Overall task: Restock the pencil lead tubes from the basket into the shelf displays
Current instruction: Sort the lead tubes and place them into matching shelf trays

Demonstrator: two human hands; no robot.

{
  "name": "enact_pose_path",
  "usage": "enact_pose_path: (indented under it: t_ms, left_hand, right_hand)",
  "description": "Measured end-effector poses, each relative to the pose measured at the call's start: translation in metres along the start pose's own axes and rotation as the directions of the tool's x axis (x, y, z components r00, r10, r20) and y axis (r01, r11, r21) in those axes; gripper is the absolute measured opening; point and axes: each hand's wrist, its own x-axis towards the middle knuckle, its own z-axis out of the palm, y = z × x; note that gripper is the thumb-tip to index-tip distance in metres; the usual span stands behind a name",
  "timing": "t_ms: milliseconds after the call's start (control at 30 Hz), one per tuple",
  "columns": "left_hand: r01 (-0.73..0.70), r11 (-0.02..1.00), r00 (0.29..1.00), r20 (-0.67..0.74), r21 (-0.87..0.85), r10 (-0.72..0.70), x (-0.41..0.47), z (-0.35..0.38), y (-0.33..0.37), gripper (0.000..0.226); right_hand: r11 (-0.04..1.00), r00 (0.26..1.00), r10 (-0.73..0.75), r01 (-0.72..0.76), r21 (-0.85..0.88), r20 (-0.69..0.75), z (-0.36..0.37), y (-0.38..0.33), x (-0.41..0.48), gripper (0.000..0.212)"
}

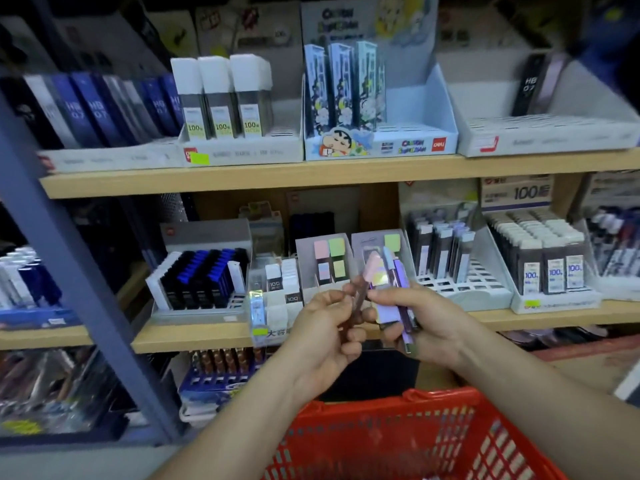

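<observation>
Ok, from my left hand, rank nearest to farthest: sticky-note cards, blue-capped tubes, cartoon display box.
1. Sticky-note cards, just behind the left hand.
2. Blue-capped tubes, same shelf, leftward.
3. Cartoon display box, shelf above.

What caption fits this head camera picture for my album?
Over a red basket, the left hand pinches one tube while the right hand grips more tubes before the shelves.

Wooden shelves [242, 174], cardboard display boxes [242, 153] of lead tubes [221, 98] side by side.
</observation>
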Motion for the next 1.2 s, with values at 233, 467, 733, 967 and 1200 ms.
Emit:
enact_pose_path:
  t_ms: [233,467,733,967,1200]
  left_hand:
    - [-0.108,0.734,0.99,0.006,0.671,0.141,-0.005,0.006,0.024,0.019]
    - [-0.401,0.521,0.889,0.182,0.753,0.421,-0.005,0.003,0.055,0.012]
    - [-0.434,0.517,0.822,0.089,0.738,0.563,0.006,-0.005,0.061,0.021]
    - [-0.487,0.575,0.707,-0.089,0.658,0.701,0.037,-0.023,0.07,0.029]
    - [-0.379,0.283,0.614,0.011,0.881,0.789,0.082,-0.021,0.072,0.024]
  right_hand:
    - [0.922,0.959,-0.214,0.136,-0.362,-0.185,0.005,-0.017,-0.01,0.01]
    - [0.757,0.946,-0.29,0.135,-0.639,-0.143,0.009,-0.015,-0.012,0.013]
    - [0.799,0.983,-0.179,0.127,-0.588,-0.032,-0.002,-0.019,0.008,0.01]
    - [0.973,0.984,-0.069,0.03,-0.231,-0.162,-0.029,-0.023,0.024,0.03]
    - [0.999,0.976,-0.046,0.047,-0.001,-0.214,-0.045,-0.026,0.031,0.019]
